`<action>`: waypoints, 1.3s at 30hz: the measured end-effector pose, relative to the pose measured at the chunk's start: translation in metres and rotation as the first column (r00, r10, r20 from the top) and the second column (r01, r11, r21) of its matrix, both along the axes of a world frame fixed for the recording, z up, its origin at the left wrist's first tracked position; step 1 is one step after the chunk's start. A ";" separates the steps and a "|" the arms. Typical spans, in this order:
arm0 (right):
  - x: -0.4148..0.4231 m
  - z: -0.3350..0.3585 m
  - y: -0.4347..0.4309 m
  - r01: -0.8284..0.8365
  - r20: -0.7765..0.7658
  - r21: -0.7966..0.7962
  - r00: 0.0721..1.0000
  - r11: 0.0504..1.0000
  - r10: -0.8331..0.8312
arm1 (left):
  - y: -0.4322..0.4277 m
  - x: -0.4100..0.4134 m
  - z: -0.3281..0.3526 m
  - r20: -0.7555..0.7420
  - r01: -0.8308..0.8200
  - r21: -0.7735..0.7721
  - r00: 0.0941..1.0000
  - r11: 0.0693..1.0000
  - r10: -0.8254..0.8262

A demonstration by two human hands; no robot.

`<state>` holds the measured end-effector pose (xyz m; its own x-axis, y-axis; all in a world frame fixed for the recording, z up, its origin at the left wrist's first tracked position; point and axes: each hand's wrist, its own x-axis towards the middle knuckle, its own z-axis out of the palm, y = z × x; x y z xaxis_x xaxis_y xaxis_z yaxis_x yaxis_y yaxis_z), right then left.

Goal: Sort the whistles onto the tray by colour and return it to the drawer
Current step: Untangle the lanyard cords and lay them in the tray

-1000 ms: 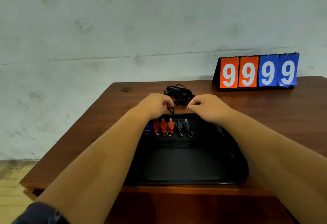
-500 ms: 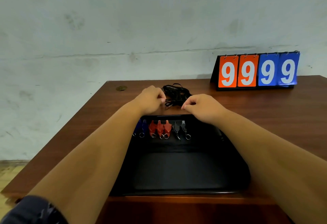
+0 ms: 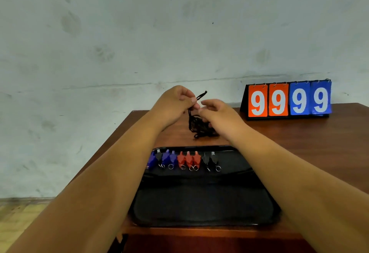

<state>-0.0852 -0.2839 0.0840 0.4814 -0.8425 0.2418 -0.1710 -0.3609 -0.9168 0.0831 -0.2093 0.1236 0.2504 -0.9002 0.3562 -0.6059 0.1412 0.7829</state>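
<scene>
A black tray (image 3: 201, 208) lies on the wooden table near its front edge. Along the tray's far side stands a row of whistles: blue whistles (image 3: 166, 157) at the left with one black among them, three red whistles (image 3: 189, 159) in the middle, two black whistles (image 3: 210, 159) at the right. Beyond the tray lies a tangle of black cords (image 3: 201, 127). My left hand (image 3: 174, 102) pinches a cord end and holds it above the pile. My right hand (image 3: 219, 115) hovers over the tangle with its fingers spread, touching the cords.
A flip scoreboard (image 3: 287, 99) reading 9999, two orange and two blue cards, stands at the back right of the table (image 3: 309, 142). A pale stained wall rises behind. The table's left edge drops to a tiled floor (image 3: 20, 218).
Both hands have moved from the tray's far rim back to the cord tangle. My left hand has taken hold of a cord and lifted it. The view has tilted.
</scene>
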 end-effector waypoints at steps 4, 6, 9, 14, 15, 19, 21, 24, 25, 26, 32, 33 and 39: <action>-0.009 0.033 0.019 0.042 0.242 0.079 0.968 0.996 -0.060 | 0.015 -0.007 0.016 0.055 0.018 0.027 0.998 0.999 -0.019; -0.013 0.043 0.023 0.080 0.219 0.038 0.972 0.996 -0.086 | 0.022 -0.012 0.021 0.061 0.027 0.030 0.998 0.999 -0.029; -0.019 0.052 0.027 0.125 0.183 0.007 0.975 0.992 -0.124 | 0.032 -0.017 0.026 0.069 0.037 0.040 0.997 0.999 -0.039; -0.032 0.066 0.024 0.229 0.348 0.088 0.905 0.970 -0.245 | 0.046 -0.016 0.024 0.220 0.012 0.100 0.975 0.995 -0.034; -0.036 0.068 0.022 0.243 0.377 0.120 0.886 0.962 -0.271 | 0.048 -0.013 0.023 0.246 -0.008 0.108 0.969 0.994 -0.019; -0.057 0.070 0.014 0.303 0.417 0.185 0.837 0.935 -0.354 | 0.062 0.002 0.019 0.279 -0.081 0.135 0.959 0.988 0.041; -0.066 0.068 0.011 0.330 0.421 0.215 0.818 0.919 -0.392 | 0.071 0.008 0.017 0.262 -0.099 0.138 0.963 0.985 0.061; -0.078 0.060 0.007 0.375 0.400 0.267 0.795 0.888 -0.456 | 0.087 0.019 0.010 0.288 -0.144 0.151 0.953 0.978 0.096; -0.082 0.056 0.007 0.391 0.384 0.273 0.793 0.879 -0.472 | 0.092 0.024 0.006 0.288 -0.150 0.152 0.952 0.977 0.101; -0.086 0.051 0.005 0.402 0.373 0.275 0.793 0.873 -0.483 | 0.097 0.030 0.003 0.275 -0.151 0.154 0.956 0.976 0.104; -0.107 0.011 0.016 0.469 0.175 0.172 0.851 0.866 -0.496 | 0.131 0.057 -0.024 0.242 -0.202 0.211 0.959 0.956 0.149; -0.110 0.004 0.018 0.463 0.150 0.182 0.859 0.867 -0.490 | 0.137 0.061 -0.029 0.243 -0.212 0.225 0.957 0.951 0.156; -0.118 -0.034 0.040 0.484 -0.141 0.058 0.870 0.873 -0.473 | 0.165 0.077 -0.057 0.181 -0.225 0.302 0.968 0.926 0.176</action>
